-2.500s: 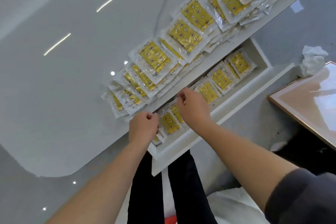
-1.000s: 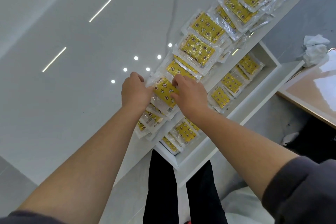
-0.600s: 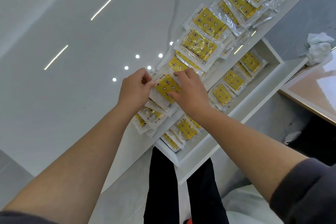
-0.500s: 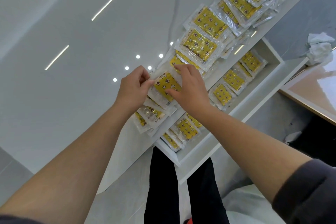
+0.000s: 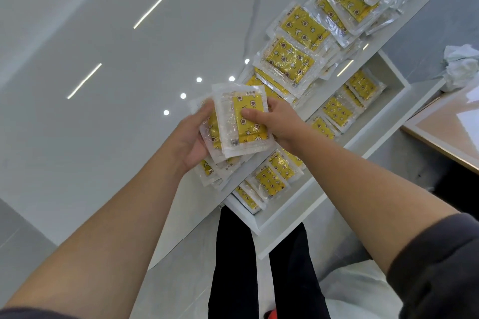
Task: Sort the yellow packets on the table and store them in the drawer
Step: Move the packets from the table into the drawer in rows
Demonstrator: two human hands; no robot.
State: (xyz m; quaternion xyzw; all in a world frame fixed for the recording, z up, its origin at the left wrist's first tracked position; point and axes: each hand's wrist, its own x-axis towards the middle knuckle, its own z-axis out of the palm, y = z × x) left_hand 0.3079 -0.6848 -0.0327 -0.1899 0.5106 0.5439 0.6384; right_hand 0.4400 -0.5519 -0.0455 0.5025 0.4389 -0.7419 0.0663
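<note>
Both hands hold a small stack of yellow packets [image 5: 241,122] lifted above the white table's [image 5: 90,124] near edge. My left hand [image 5: 193,137] grips the stack from its left side and underneath. My right hand [image 5: 278,122] holds its right side, thumb pressed on the top packet's yellow face. A long row of yellow packets [image 5: 293,59] runs along the table edge to the far right. Below the edge the open white drawer [image 5: 293,212] holds several more packets [image 5: 272,179].
A few packets [image 5: 210,168] still lie on the table under my left hand. Crumpled white tissue [image 5: 461,65] and a wooden board [image 5: 445,132] sit on the floor at right. My dark trouser legs [image 5: 233,267] stand below the drawer.
My hands came up from the drawer to the table edge, gathered a few packets together and raised them off the table, turned upright toward me.
</note>
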